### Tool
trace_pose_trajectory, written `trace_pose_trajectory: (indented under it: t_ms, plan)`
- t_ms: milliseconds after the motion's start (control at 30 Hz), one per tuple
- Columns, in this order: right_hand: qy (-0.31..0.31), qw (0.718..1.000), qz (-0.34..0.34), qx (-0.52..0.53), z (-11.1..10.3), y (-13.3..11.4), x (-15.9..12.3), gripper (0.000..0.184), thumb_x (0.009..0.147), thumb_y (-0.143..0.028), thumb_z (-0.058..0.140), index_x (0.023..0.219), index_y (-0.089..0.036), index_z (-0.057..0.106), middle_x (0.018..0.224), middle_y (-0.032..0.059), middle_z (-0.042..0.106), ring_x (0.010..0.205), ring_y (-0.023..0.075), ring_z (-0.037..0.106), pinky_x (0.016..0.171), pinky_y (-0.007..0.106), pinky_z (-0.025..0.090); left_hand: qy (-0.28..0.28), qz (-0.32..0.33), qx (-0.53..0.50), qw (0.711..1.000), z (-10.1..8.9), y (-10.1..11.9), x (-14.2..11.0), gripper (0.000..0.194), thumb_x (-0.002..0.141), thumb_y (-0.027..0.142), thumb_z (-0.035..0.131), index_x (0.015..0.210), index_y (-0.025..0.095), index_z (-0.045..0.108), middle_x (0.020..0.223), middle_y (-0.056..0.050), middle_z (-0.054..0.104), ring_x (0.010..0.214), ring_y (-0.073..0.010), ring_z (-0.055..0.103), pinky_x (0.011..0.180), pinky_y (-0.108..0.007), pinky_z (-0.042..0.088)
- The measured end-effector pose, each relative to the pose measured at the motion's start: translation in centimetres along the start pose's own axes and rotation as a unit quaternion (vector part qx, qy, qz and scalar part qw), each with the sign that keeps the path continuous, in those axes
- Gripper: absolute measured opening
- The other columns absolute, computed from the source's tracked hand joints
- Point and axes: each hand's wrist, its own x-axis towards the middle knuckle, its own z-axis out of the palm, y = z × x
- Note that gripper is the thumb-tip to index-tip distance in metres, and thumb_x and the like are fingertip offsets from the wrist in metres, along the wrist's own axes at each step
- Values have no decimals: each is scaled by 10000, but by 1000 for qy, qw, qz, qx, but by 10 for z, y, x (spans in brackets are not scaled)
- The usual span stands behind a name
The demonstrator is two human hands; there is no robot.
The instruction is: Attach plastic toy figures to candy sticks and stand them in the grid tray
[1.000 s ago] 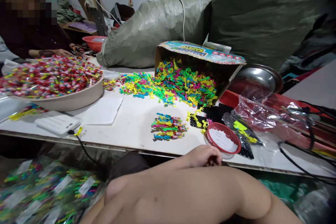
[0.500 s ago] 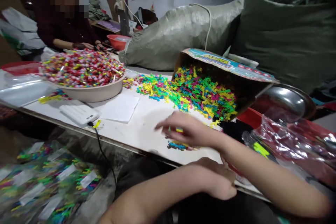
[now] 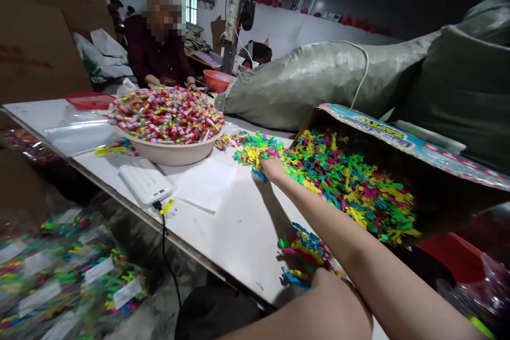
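Note:
My right hand (image 3: 272,168) reaches across the white table (image 3: 239,228) into a spill of small neon plastic pieces (image 3: 342,180). Its fingers curl down into the left edge of the spill around some pieces. The pieces pour from a cardboard box (image 3: 382,133) lying on its side. My left forearm lies along the bottom of the view, and my left hand (image 3: 329,281) sits at the table edge behind my right arm, fingers hidden. Beside it lies a small heap of sorted colourful pieces (image 3: 305,255).
A beige basin (image 3: 171,154) heaped with wrapped candies stands at the left, with a white power bank (image 3: 145,183) and cable, a paper sheet (image 3: 205,183) and clear bags (image 3: 79,135) nearby. Another person (image 3: 157,56) sits at the far end. Large green sacks (image 3: 319,79) lie behind. Packed bags (image 3: 59,271) sit below left.
My right hand has gone from above the small heap near the table edge out to the big spill by the box. The view has swung up and to the left.

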Motion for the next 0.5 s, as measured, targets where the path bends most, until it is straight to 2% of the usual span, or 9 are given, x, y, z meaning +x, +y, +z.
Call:
trace_pose_trajectory:
  t_ms: [100,167,233,367,433,500]
  plan:
    - [-3,1000,25,-9,3,-3,5,188,784,-157,503,892,-98,645,958,173,645,975,261,544,906,341,304,-34,-65,89,993,-23,4,-16,300,700,76,506,962,62,651,901,-207,648,825,-331,598,664,-462,442]
    - [1,999,42,-6,1,-3,4,166,749,-156,536,853,-100,653,953,170,641,1006,277,522,929,356,287,-51,-89,95,990,-35,8,-21,314,722,76,503,1009,35,624,939,-207,641,868,-331,588,681,-459,446]
    - [7,998,62,6,-4,0,3,172,742,-171,536,846,-95,650,946,172,632,991,283,525,906,355,317,-57,-109,90,988,-42,10,-23,324,741,77,495,1042,20,602,962,-204,635,880,-321,583,683,-448,450]
    - [50,990,125,50,-18,17,7,312,841,-203,366,1048,-70,557,1051,190,563,864,232,563,741,299,414,-43,-120,82,988,-43,14,-21,311,775,99,474,1052,24,593,968,-187,631,894,-308,576,709,-432,445]
    - [78,984,147,68,-23,26,14,344,853,-213,342,1130,-74,491,1105,187,521,882,218,551,729,282,420,-28,-120,81,989,-40,14,-19,300,766,104,491,1033,24,600,956,-188,633,900,-317,572,724,-443,439]
    - [100,981,148,79,-25,32,21,366,836,-246,400,1168,-105,464,1131,163,504,924,212,535,755,274,417,-9,-133,83,988,-37,12,-15,311,725,94,534,1017,21,612,942,-209,633,886,-334,574,714,-458,437]
